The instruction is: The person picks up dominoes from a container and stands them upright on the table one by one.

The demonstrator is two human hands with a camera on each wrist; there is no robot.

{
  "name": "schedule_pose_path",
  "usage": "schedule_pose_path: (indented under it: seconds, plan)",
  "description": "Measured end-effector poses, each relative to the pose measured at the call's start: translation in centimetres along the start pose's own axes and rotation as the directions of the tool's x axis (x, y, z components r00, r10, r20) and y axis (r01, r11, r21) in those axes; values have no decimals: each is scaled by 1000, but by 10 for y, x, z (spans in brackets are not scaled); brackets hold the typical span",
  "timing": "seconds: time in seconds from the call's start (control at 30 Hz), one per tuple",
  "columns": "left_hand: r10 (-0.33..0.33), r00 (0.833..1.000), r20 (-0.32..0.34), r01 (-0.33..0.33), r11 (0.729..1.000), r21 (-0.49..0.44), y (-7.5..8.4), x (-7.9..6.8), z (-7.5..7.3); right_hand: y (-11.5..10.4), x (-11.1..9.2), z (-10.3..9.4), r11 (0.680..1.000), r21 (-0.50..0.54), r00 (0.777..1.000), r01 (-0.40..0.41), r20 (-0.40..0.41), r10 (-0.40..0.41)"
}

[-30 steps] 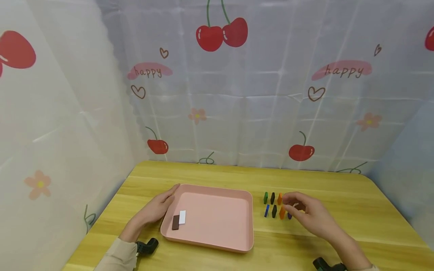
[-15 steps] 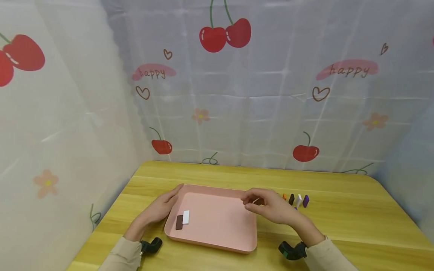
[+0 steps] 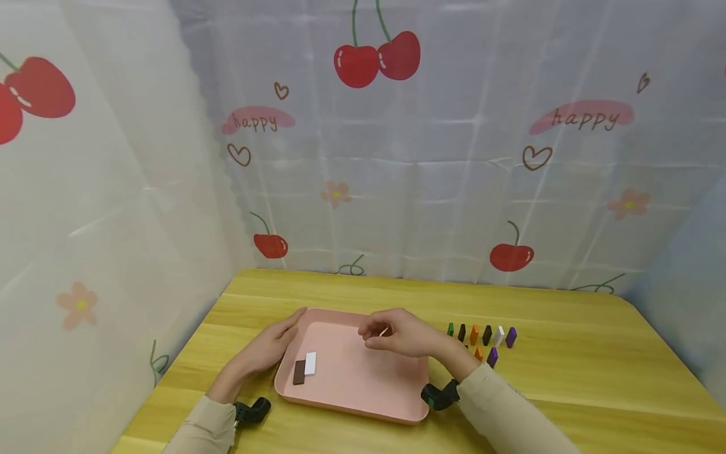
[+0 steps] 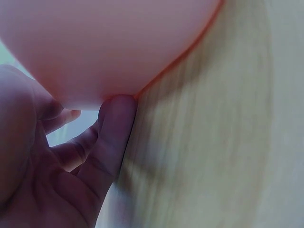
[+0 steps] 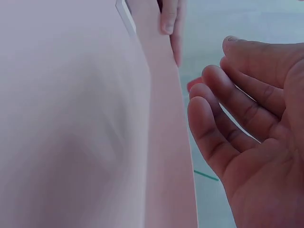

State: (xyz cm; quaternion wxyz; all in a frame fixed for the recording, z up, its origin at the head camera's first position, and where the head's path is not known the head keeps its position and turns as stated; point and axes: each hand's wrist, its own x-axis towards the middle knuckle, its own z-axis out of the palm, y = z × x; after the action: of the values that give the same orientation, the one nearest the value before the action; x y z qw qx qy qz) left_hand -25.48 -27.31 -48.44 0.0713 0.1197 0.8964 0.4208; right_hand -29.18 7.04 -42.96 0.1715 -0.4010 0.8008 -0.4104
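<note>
A shallow pink tray (image 3: 363,391) lies on the table. My left hand (image 3: 272,343) rests against its left wall from outside; in the left wrist view the thumb (image 4: 118,128) touches the tray's lower edge. Inside the tray, at the left, a white domino-like block (image 3: 310,364) lies flat beside a dark brown block (image 3: 299,372). Over the tray's back right part hovers my right hand (image 3: 399,332), fingers loosely bent. The right wrist view shows a gap between thumb and fingers (image 5: 202,118), with nothing held.
Small upright blocks stand in two rows right of the tray, among them a green block (image 3: 450,329), a white block (image 3: 499,335) and a purple block (image 3: 492,357). My right forearm partly hides the front row. A printed curtain (image 3: 420,189) hangs behind the wooden table (image 3: 590,372).
My right hand has moved left from beside the upright blocks to above the tray, uncovering blocks at the right. The left hand stays at the tray's left wall. The head view has turned slightly.
</note>
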Motion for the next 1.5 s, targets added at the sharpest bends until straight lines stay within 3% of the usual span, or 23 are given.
schedule_pose_path:
  seconds: [0.37, 0.63, 0.8, 1.2, 1.5]
  plan:
    - [-19, 1000, -4, 19, 1000, 0, -1, -2, 1, 3, 47, 27, 999, -31, 996, 31, 87, -29]
    - [-17, 1000, -5, 17, 1000, -4, 1, 0, 1, -3, 69, 47, 999, -50, 994, -6, 109, 11]
    - [-21, 1000, -9, 21, 999, -27, 2, 1, 0, -4, 84, 62, 991, -120, 989, 52, 144, -34]
    - [28, 1000, -7, -28, 1000, 13, 0, -3, -1, -14, 99, 82, 955, -244, 973, 166, 200, -118]
    - [26, 1000, -11, -26, 999, 28, -2, -1, -1, -10, 99, 85, 942, -310, 977, 125, 201, -63]
